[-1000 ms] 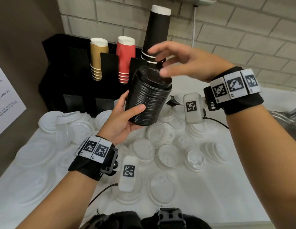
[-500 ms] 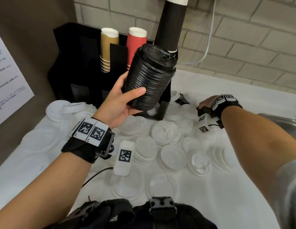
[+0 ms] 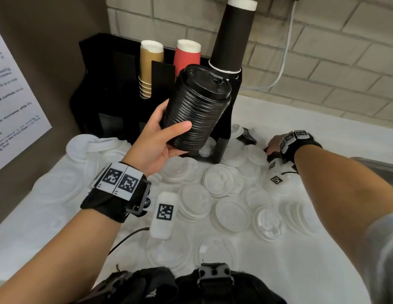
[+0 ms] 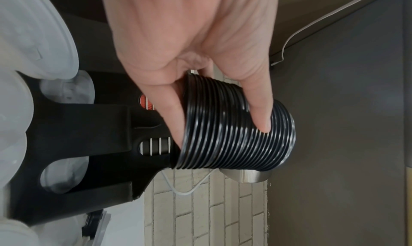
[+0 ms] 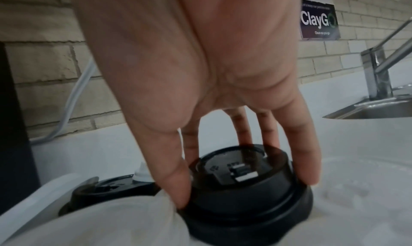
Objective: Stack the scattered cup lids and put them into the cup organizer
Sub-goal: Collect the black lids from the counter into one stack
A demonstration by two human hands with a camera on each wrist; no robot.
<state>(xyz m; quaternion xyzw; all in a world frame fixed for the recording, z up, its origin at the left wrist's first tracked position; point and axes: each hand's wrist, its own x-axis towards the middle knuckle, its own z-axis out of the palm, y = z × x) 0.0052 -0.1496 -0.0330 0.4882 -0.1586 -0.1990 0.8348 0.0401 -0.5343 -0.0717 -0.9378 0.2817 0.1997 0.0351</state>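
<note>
My left hand (image 3: pixel 160 137) (image 4: pixel 223 108) grips a tall stack of black lids (image 3: pixel 196 110) (image 4: pixel 236 140), held tilted in the air in front of the black cup organizer (image 3: pixel 116 84). My right hand (image 3: pixel 273 148) (image 5: pixel 243 188) reaches down at the right of the organizer, its thumb and fingers round the rim of a black lid (image 5: pixel 243 193) lying on the counter. Another black lid (image 5: pixel 107 191) (image 3: pixel 247 136) lies just left of it. Many white lids (image 3: pixel 233 210) are scattered over the white counter.
The organizer holds a gold cup stack (image 3: pixel 148 69), a red cup stack (image 3: pixel 186 58) and a tall black cup stack (image 3: pixel 231 36). A brick wall with a white cable (image 3: pixel 283 62) is behind. A steel sink (image 5: pixel 379 107) and tap are at right.
My right hand left the top of the black stack, went down to the right and now closes round a black lid on the counter. The left hand keeps holding the stack up.
</note>
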